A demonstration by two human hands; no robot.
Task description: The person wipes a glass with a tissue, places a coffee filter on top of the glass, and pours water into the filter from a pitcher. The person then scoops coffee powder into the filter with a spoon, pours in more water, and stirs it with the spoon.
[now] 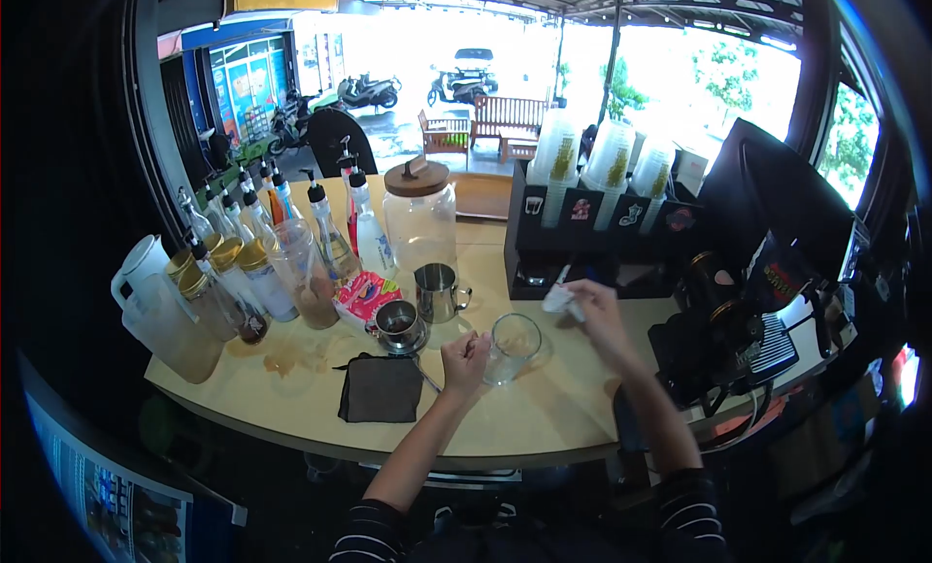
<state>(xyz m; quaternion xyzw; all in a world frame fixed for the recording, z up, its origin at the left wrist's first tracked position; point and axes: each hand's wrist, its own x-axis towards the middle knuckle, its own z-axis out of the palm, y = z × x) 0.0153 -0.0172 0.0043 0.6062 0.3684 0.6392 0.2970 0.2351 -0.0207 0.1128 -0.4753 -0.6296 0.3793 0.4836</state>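
A clear glass mug (511, 349) stands tilted slightly on the counter, and my left hand (466, 361) is closed at its left side, around its handle. My right hand (596, 309), to the right of the mug, pinches a crumpled white tissue (559, 299). Left of the mug are a steel milk pitcher (437, 293) and a small steel cup (398, 322) with dark contents. Behind that cup lies a pink pack (367, 295), apparently of tissues. A dark folded cloth (380, 389) lies flat in front of the cup.
Syrup bottles (330, 231), jars (260, 272) and a plastic pitcher (173, 325) crowd the left. A lidded glass dispenser (419, 218) stands at the back. On the right are a black cup holder (602, 235) with stacked cups and a dark machine (709, 320). Brown liquid stains the counter (320, 408).
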